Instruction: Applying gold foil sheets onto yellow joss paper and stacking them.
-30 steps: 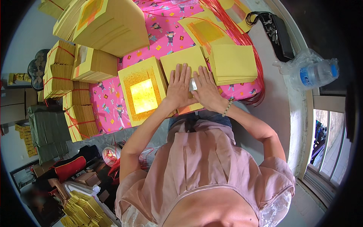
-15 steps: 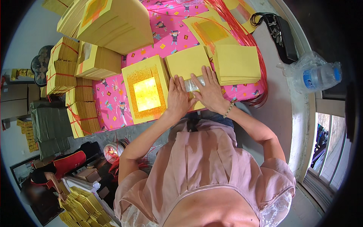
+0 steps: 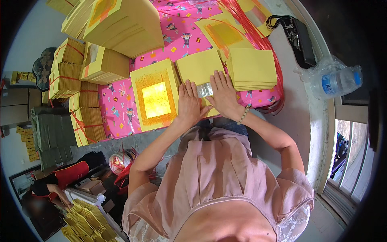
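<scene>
Both my hands lie on a yellow joss paper sheet (image 3: 200, 64) at the front edge of the pink table. My left hand (image 3: 191, 101) rests flat on its left side, fingers stretched out and thumb toward the middle. On the right side lies my right hand (image 3: 222, 94), also flat with fingers extended, a beaded bracelet at the wrist. A shiny silver strip (image 3: 204, 90) shows between the two hands. Left of them is a stack of joss paper (image 3: 170, 80) topped by a gold foil square with an orange border. A plain yellow folded stack (image 3: 253, 68) sits on the right.
Tall yellow paper stacks (image 3: 125, 28) and red-tied bundles (image 3: 66, 78) line the table's left side. Red strings (image 3: 278, 72) hang over its right edge. A bagged water bottle (image 3: 338, 82) and black pouch (image 3: 302, 42) lie beyond. Another person (image 3: 56, 185) works at lower left.
My right hand has slid slightly right, away from my left, so more of the silver strip shows. My left hand stays nearly in place.
</scene>
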`<state>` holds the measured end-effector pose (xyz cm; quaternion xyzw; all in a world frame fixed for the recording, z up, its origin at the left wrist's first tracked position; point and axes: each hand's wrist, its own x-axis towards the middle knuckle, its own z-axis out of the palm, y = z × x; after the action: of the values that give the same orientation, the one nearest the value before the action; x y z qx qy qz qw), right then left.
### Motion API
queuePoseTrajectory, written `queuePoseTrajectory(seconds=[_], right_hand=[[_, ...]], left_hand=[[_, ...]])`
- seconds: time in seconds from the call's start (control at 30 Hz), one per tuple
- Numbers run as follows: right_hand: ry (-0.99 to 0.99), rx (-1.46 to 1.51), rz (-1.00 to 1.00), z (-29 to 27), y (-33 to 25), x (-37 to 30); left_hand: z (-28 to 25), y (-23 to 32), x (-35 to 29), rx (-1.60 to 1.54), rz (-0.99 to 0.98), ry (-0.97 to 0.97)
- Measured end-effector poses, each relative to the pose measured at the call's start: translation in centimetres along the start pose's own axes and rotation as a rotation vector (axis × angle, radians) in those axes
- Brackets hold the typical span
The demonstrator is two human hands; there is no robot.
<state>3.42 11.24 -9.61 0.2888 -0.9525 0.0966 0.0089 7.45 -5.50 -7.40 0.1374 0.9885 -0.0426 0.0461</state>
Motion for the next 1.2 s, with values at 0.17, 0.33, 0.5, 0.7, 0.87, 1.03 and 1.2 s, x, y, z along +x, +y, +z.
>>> queuePoseTrajectory(seconds=[0.17, 0.33, 0.5, 0.7, 0.87, 1.03, 1.2], right_hand=[[0.154, -0.355, -0.151, -0.9, 0.6, 2.8], [0.217, -0.308, -0.267, -0.6, 1.4, 4.5], [0.192, -0.337, -0.314, -0.7, 2.2, 5.3], [0.378, -0.145, -0.228, -2.7, 2.2, 5.5], [0.489, -0.031, -0.319, -4.9, 1.1, 4.9], [0.589, 0.231, -0.129, -10.6, 3.1, 2.4], [0.646, 0.393, 0.212, -12.7, 7.7, -0.6]], left_hand=[[-1.2, -1.8, 1.1, -0.074, 0.024, -0.043], [-2.8, -4.2, 2.2, -0.354, 0.03, -0.065], [-3.6, -5.6, 3.1, -0.457, 0.0, 0.338], [-6.0, -6.0, 5.2, -0.825, -0.403, 0.245], [-4.5, -6.2, 6.2, -1.634, -0.382, 0.447], [-7.8, -4.3, 6.3, -1.656, -0.274, 0.56], [-9.5, 0.2, 7.7, -1.946, -0.154, 0.319]])
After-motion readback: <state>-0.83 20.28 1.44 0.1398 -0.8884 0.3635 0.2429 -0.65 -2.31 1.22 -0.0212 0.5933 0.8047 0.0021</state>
